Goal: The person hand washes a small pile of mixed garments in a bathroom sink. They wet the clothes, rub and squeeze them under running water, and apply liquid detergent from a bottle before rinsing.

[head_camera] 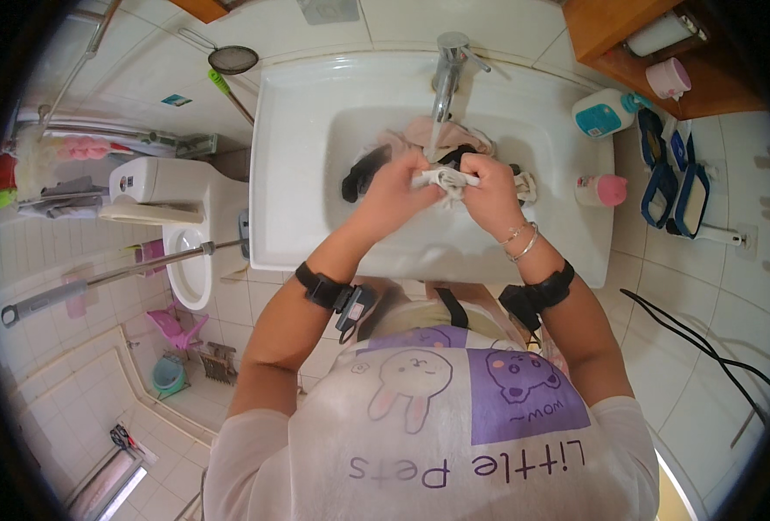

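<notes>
My left hand (400, 191) and my right hand (491, 191) grip the two ends of a twisted white cloth item (451, 179) between them. They hold it over the basin of a white ceramic sink (294, 215), just in front of the chrome faucet (449, 81). Water (434, 138) runs from the spout, close behind the cloth. Beneath and beyond my hands, a pile of wet laundry lies in the basin: a pink piece (438, 132), a black piece (363, 174) at the left and a pale piece (525, 187) at the right. My hands partly hide the pile.
On the sink's right rim stand a white pump bottle (603, 113) and a pink-capped bottle (601, 190). Wall-hung blue-edged slippers (691, 198) and a wooden cabinet (619, 39) are further right. A toilet (190, 260) and a telescopic pole (124, 270) are at the left.
</notes>
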